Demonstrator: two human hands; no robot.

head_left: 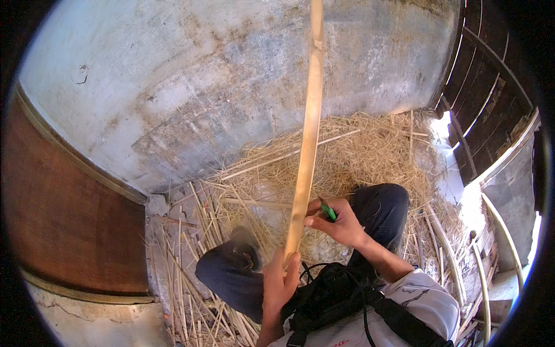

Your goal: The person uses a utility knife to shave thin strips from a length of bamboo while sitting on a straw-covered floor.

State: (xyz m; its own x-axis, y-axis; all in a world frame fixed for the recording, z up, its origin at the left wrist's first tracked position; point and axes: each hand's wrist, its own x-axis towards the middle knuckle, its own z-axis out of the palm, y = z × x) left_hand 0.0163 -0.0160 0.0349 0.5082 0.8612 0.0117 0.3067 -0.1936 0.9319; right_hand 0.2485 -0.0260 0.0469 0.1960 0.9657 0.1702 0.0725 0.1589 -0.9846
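A long, pale split bamboo strip (309, 127) rises from between my legs up past the top edge of the view, a node showing near its upper part. Its lower end is gripped in my left hand (280, 282), fingers wrapped round it. My right hand (342, 224) is closed on a small knife with a green handle (328, 211), its dark blade pointing up. The thumb and fingertips of that hand are at the strip's right edge; whether they pinch it is hard to see.
Straw-like shavings (370, 150) cover the floor between my bent knees and the stained wall (231, 75). Thin bamboo sticks (202, 225) lie at the left. Longer poles (483, 283) lean at the right. A brown panel (75, 214) stands far left, a dark slatted panel (491, 75) far right.
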